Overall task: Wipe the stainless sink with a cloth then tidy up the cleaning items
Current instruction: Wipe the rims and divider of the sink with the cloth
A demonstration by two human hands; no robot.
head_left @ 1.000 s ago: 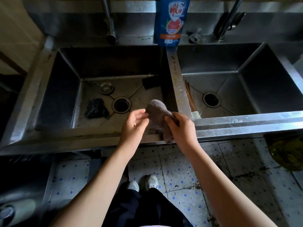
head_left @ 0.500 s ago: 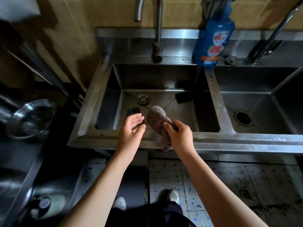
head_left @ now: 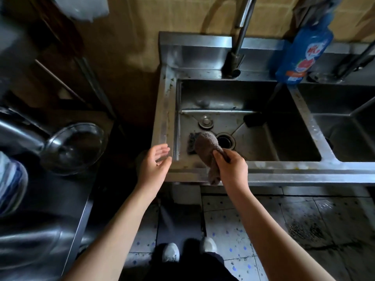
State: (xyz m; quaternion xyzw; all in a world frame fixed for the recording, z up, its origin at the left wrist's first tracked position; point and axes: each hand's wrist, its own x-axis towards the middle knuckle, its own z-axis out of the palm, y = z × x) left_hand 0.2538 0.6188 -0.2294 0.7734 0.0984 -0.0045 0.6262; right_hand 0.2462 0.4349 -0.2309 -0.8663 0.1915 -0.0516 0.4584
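Cloth (head_left: pixel 206 148), grey-brown: pinched by right hand (head_left: pixel 232 169) over sink (head_left: pixel 288 176) front rim. Left hand (head_left: pixel 154 166), nine o'clock of cloth: released, fingers loose, empty. Detergent bottle (head_left: pixel 302 53): two o'clock.

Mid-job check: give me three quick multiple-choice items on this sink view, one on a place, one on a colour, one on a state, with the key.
1. Where does the blue bottle stand?
A. on the back ledge of the sink
B. inside a basin
C. on the floor

2. What colour is the cloth?
A. white
B. yellow
C. grey-brown

3. How is the left hand?
A. gripping the cloth
B. open, holding nothing
C. gripping the bottle

Key:
1 A: its base sits on the ledge at the back.
2 C: the cloth is a dull grey-brown.
3 B: its fingers are relaxed and hold nothing; only the right hand grips the cloth.
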